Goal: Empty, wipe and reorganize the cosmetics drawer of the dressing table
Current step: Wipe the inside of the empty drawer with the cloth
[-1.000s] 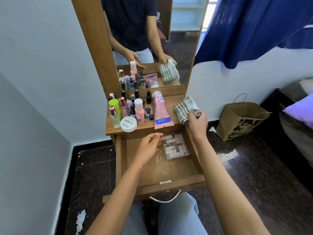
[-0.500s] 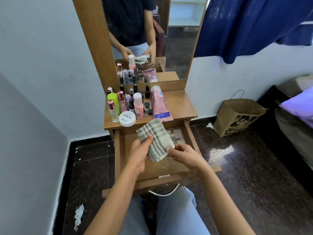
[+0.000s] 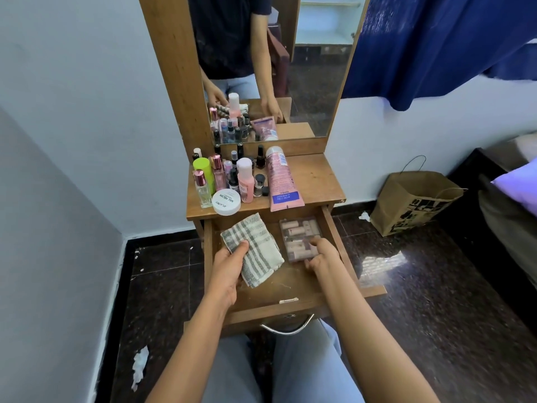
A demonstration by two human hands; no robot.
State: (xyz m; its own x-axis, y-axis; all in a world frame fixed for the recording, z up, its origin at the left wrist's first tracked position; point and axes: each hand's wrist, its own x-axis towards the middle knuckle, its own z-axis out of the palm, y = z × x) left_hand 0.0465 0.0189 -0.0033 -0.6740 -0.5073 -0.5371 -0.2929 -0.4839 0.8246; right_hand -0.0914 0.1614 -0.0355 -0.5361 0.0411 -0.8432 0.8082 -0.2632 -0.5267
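Open wooden cosmetics drawer [image 3: 208, 257]: pulled out, almost emptied. In its back right corner lies a clear plastic case [image 3: 299, 234] of pale tubes. The right hand [image 3: 322, 257], on the cloth half a second ago, now curls round the case's near edge. The grey-and-white checked cloth [image 3: 255, 248], a second ago on the wooden tabletop [image 3: 313, 181] above the drawer, now sits in the drawer's left half, pinched by the left hand [image 3: 229, 266]. Hands apart. Above the drawer: bottles, long pink tube [image 3: 280, 181], white round jar [image 3: 226, 202]. Judgement: the last item is probably about to leave; wiping follows.
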